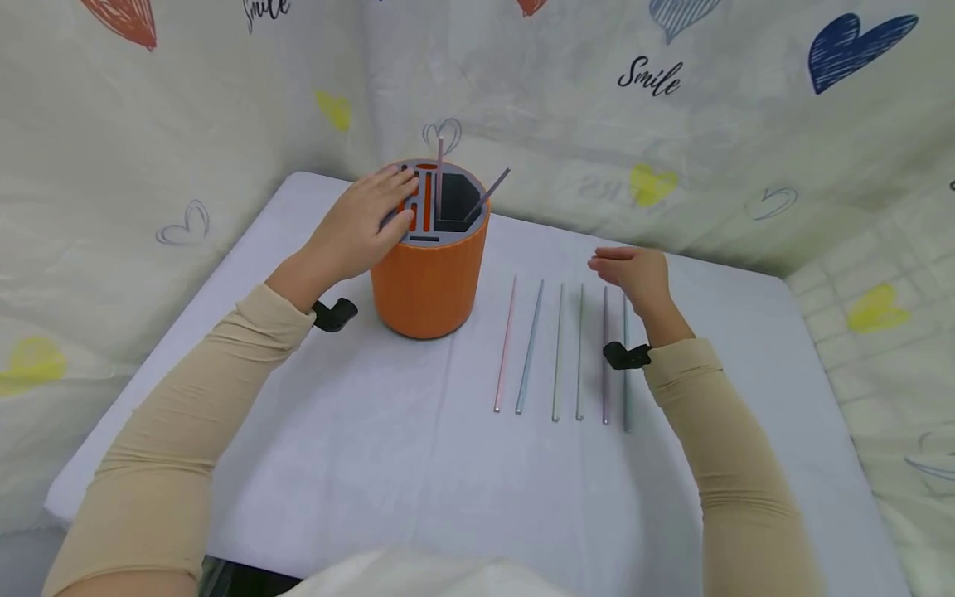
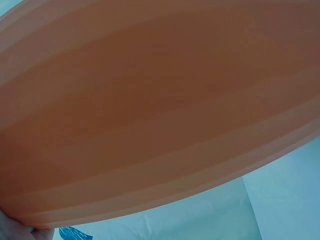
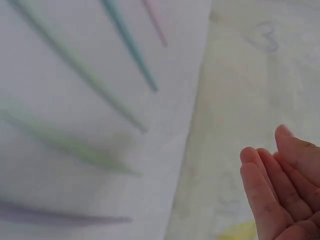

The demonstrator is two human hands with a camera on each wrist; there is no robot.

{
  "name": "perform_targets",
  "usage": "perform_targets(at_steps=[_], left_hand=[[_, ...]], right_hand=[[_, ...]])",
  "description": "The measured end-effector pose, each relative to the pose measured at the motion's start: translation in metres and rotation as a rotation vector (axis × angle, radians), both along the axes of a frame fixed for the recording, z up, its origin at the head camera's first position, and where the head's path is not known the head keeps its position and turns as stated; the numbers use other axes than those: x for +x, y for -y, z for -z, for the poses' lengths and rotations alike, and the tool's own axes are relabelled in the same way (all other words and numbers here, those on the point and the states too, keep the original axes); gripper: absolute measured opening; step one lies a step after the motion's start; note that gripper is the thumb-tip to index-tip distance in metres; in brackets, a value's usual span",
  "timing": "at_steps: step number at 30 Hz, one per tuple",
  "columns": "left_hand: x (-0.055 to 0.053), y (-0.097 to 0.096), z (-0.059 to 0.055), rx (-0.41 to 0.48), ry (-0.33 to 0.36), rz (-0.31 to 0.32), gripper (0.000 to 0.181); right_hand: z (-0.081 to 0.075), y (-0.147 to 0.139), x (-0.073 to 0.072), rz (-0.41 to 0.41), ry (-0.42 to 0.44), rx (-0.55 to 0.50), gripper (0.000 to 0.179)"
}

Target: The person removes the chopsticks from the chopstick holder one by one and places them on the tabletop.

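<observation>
My left hand (image 1: 369,217) lies across the grey slotted top of a round orange holder (image 1: 425,290), fingers extended over its left side. The holder's orange wall (image 2: 160,120) fills most of the left wrist view. Two thin sticks stand in its dark compartment: a pinkish one (image 1: 440,170) nearly upright, a purplish one (image 1: 494,188) leaning right. In the air near the far ends of the sticks on the table, my right hand (image 1: 634,274) holds nothing; its fingers (image 3: 257,195) are close together and gently bent, the thumb apart.
Several thin sticks lie in a row on the white table (image 1: 418,464), including pink (image 1: 505,344), blue (image 1: 530,348), green (image 1: 558,352) and purple (image 1: 606,356). A patterned cloth (image 1: 522,91) with hearts hangs behind the table's far edge.
</observation>
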State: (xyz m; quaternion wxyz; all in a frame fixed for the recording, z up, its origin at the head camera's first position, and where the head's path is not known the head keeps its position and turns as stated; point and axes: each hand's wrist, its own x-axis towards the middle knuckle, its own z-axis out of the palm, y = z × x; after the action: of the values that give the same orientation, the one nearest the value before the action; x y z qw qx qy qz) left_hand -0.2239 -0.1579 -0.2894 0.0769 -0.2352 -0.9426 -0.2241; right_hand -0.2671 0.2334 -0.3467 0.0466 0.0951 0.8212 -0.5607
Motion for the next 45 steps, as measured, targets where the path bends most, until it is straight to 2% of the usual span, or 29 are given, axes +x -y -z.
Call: perform_targets(at_steps=[4, 6, 12, 18, 24, 29, 34, 45], left_hand=[[0.001, 0.002, 0.0, -0.004, 0.004, -0.001, 0.053], [0.001, 0.003, 0.0, -0.006, 0.01, 0.002, 0.053], [0.002, 0.003, -0.001, -0.022, 0.018, 0.003, 0.054], [0.002, 0.001, -0.003, -0.029, 0.021, 0.006, 0.054], [0.002, 0.001, -0.003, -0.035, 0.023, -0.003, 0.054], [0.001, 0.0, -0.002, -0.032, 0.017, 0.002, 0.054], [0.001, -0.001, -0.002, -0.028, 0.021, 0.004, 0.054], [0.0, -0.002, -0.003, -0.022, 0.01, 0.005, 0.053]], right_hand=[[-0.022, 0.034, 0.003, -0.028, -0.053, -0.114, 0.041], [-0.032, 0.048, 0.007, -0.065, -0.059, -0.135, 0.04], [-0.052, 0.077, 0.02, -0.209, -0.069, -0.08, 0.041], [-0.067, 0.095, 0.026, -0.231, -0.129, -0.127, 0.043], [-0.075, 0.115, 0.028, -0.225, -0.217, -0.201, 0.043], [-0.08, 0.123, 0.028, -0.217, -0.252, -0.248, 0.04], [-0.08, 0.129, 0.027, -0.236, -0.286, -0.246, 0.037], [-0.076, 0.145, 0.02, -0.259, -0.359, -0.33, 0.035]])
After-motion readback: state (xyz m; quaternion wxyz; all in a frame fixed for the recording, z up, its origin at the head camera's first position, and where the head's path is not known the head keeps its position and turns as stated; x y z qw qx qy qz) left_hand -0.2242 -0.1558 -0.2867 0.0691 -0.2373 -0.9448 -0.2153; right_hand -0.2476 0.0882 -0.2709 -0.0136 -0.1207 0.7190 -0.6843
